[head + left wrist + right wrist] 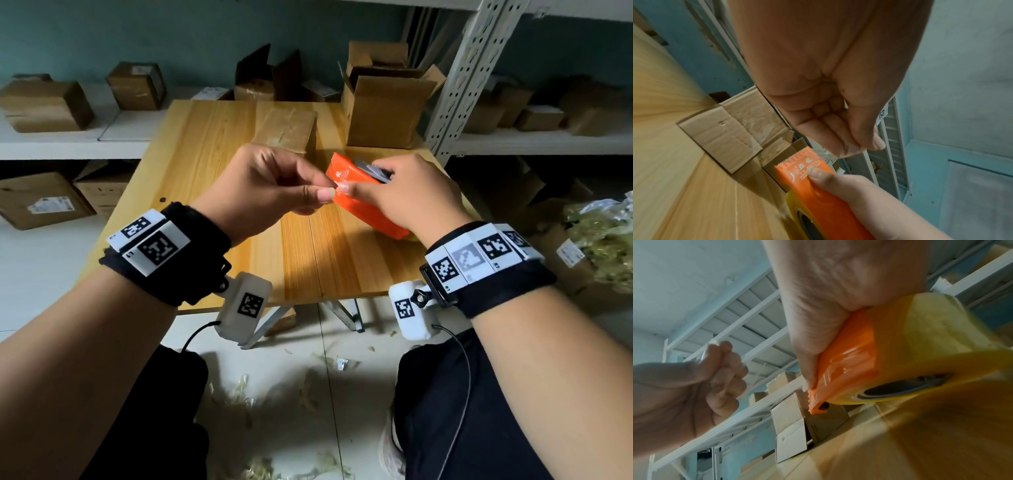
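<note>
My right hand (368, 180) grips an orange tape dispenser (346, 178) just above the wooden table (212, 154), thumb pressed on its printed top plate (818, 186). A yellowish tape roll (931, 340) sits in the dispenser. My left hand (325, 195) is right beside the toothed front edge, thumb and forefinger pinched together. In the right wrist view a thin clear strip of tape (715, 345) shows in the left hand's curled fingers (729, 369). A taped-up cardboard box (284, 132) lies on the table behind the hands.
An open cardboard box (383, 102) stands at the table's back right beside a perforated shelf upright (469, 78). Shelves with several boxes run behind and to both sides. Tape scraps litter the floor (308, 387), and a bag of scraps (606, 240) is at right.
</note>
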The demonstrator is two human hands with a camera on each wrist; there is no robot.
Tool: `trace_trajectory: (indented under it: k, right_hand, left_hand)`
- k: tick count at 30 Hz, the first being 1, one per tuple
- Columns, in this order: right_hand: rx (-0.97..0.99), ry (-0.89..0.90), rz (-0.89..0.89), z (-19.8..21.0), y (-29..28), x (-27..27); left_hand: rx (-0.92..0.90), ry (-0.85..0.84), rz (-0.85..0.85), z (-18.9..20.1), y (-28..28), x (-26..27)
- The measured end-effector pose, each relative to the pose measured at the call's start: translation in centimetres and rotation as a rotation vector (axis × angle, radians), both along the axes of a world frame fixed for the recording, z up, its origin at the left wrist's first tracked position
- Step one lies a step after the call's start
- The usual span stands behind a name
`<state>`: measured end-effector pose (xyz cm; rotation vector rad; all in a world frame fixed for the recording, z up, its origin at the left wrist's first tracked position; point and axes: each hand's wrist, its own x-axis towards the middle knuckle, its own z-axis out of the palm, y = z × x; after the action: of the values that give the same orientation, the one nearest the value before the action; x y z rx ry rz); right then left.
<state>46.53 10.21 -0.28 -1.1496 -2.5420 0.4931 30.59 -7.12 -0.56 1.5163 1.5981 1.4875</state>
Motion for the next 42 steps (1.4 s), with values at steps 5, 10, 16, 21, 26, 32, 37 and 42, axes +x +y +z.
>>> trace_trajectory:
  k: [5,10,16,21,26,32,37,42]
  right_hand:
    - [0.010,-0.021,0.001,0.0,-0.2,-0.1]
    - [0.050,-0.034,-0.029,-0.3,-0.5,-0.5]
    - [0.093,-0.179,-0.170,-1.1,0.8,-1.7]
    - [0.034,-0.130,-0.083,-0.7,-0.6,-0.6]
    - [-0.222,0.497,0.230,0.8,-2.5,-0.2]
    - [-1.022,0.626,0.518,0.7,-3.8,-0.5]
    - [-1.120,0.614,0.568,0.9,-4.1,-0.7]
    - [-1.199,0.703,0.541,1.5,-3.9,-0.8]
  left_hand:
    - [-0.014,-0.039,0.004,0.0,-0.1,0.3]
    - [-0.013,-0.104,-0.055,-0.1,-0.3,0.0]
    - [0.059,-0.475,-0.631,0.6,-0.3,4.0]
    - [0.088,-0.617,-0.261,0.8,0.0,0.8]
    - [0.148,-0.880,-0.348,1.5,-0.2,0.4]
    - [0.146,-1.175,-0.485,1.1,0.0,0.0]
    - [0.142,-1.208,-0.438,1.0,-0.4,-0.2]
    - [0.123,-1.166,-0.397,0.9,-0.6,-0.9]
